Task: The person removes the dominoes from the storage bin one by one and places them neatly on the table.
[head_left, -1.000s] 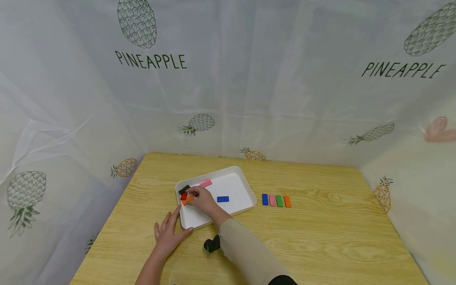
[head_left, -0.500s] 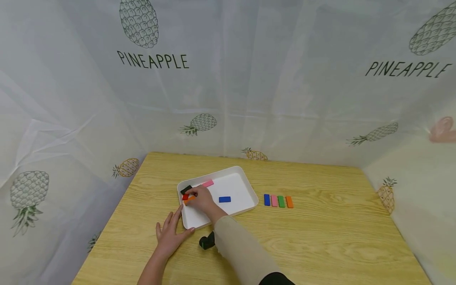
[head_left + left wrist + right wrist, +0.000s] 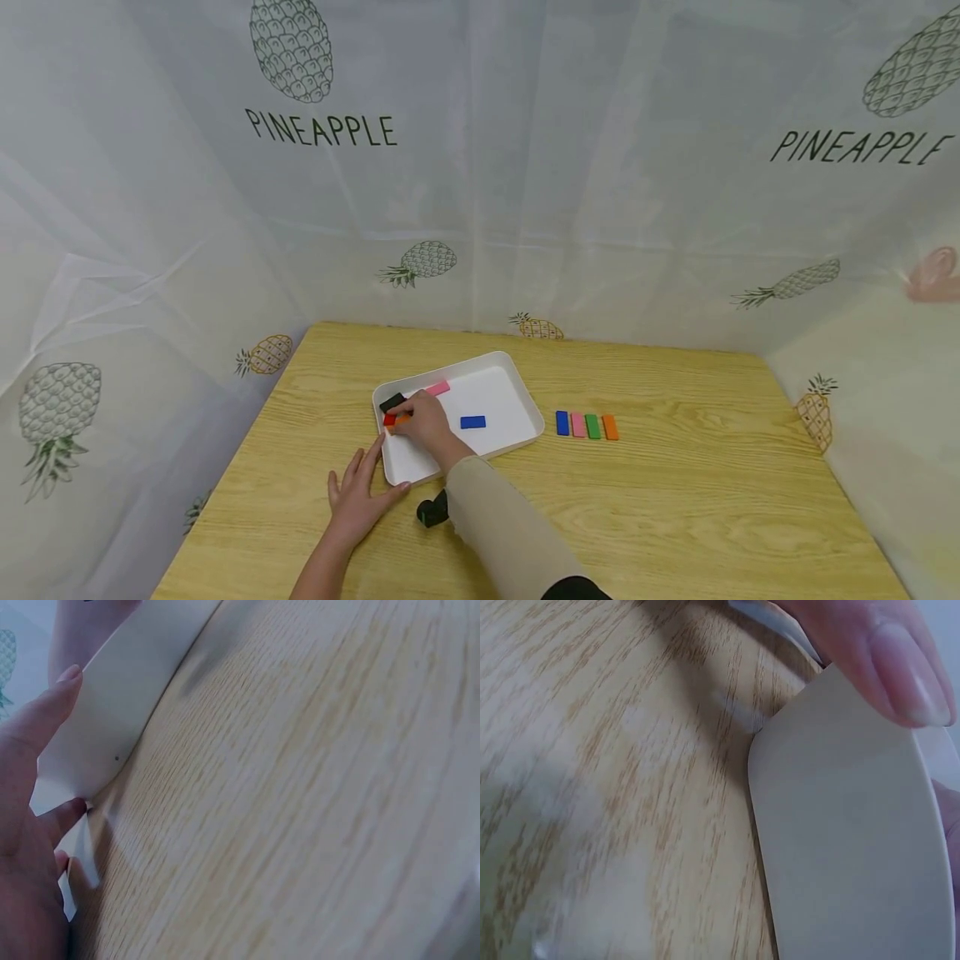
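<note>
My right hand (image 3: 429, 423) reaches over the left end of the white tray (image 3: 510, 421), thumb and index finger around a small orange rectangular block (image 3: 402, 421), mostly hidden by the fingers. Against it lies a red block (image 3: 389, 419), with a black block (image 3: 392, 403) just behind. My left hand (image 3: 356, 502) is spread flat at the tray's near left corner, thumb and index fingertips touching its wall. In the left wrist view the left thumb (image 3: 56, 701) meets the rim; in the right wrist view that thumb (image 3: 900, 667) rests on the tray's edge.
Inside the tray are a pink block (image 3: 438, 388) by the back wall and a blue block (image 3: 473, 422) near the middle. Right of the tray, blue (image 3: 562, 423), pink (image 3: 577, 425), green (image 3: 592, 427) and orange (image 3: 611, 427) blocks stand in a row on the wooden table (image 3: 697, 500).
The right hand has shifted slightly, its fingers staying at the orange block, which now lies closer against the red one. The right forearm has moved a little left. The left hand stays at the tray corner.
</note>
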Motion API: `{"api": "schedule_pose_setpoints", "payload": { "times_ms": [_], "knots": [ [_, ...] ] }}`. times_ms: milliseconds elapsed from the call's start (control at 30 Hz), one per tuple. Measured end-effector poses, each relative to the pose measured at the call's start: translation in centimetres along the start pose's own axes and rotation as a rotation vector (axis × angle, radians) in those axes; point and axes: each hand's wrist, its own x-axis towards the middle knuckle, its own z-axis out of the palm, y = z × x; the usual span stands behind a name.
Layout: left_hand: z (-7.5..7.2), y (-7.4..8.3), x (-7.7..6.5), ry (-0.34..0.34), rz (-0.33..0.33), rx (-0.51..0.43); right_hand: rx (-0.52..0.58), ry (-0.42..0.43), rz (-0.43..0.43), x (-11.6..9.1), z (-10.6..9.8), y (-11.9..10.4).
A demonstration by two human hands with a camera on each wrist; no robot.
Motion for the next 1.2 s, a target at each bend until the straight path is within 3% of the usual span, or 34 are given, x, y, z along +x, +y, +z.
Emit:
{"api": "schedule_pose_setpoints", "payload": {
  "times_ms": [233,667,1000,1200],
  "knots": [
    [0.0,0.0,0.0,0.005,0.005,-0.004,0.022,-0.01,-0.045,0.0,-0.2,0.3],
    [0.4,-0.4,0.0,0.034,0.033,-0.015,0.11,-0.082,-0.047,0.3,-0.2,1.3],
    [0.4,-0.3,-0.2,0.057,0.056,-0.008,0.05,-0.101,-0.047,-0.1,-0.3,1.0],
    [0.2,-0.1,-0.2,0.033,0.029,-0.002,0.046,-0.1,-0.064,-0.3,-0.6,1.0]
  ]
}}
